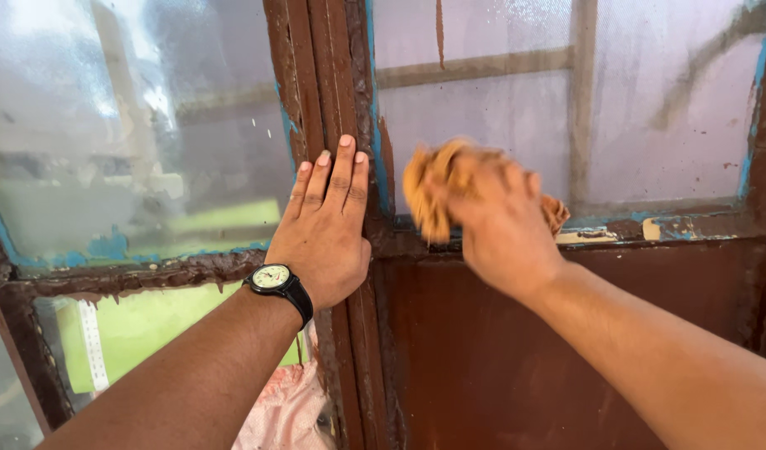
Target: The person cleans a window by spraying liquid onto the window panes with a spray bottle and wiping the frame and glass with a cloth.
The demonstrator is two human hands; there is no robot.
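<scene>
Right hand (504, 229), seen from the back, fingers curled shut around a crumpled orange-brown cloth (433, 187). Cloth bunches out at 10 o'clock from the knuckles and is pressed to the lower left corner of the right glass pane (650, 117); a smaller tuft of it shows at 3 o'clock of the hand, just above the sill rail. The hand and cloth are motion-blurred, so how the fingers lie around it cannot be made out.

Left hand (325, 229) lies flat, fingers straight and together, pointing to 12 o'clock. It holds nothing; palm and fingers rest against the brown centre post (329, 75) of the window frame, at 9 o'clock from the cloth, close beside it but apart. A wristwatch (275, 279) with a pale dial and black strap sits on that wrist.

Frame paint is dark brown, flaking, with blue showing along the glass edges. Left glass pane (133, 125) is cloudy and streaked. Below the right pane, a solid brown panel (516, 358). At 6 o'clock of the left hand, a pinkish stained fabric (287, 412) shows behind the post.

No containers in view.
</scene>
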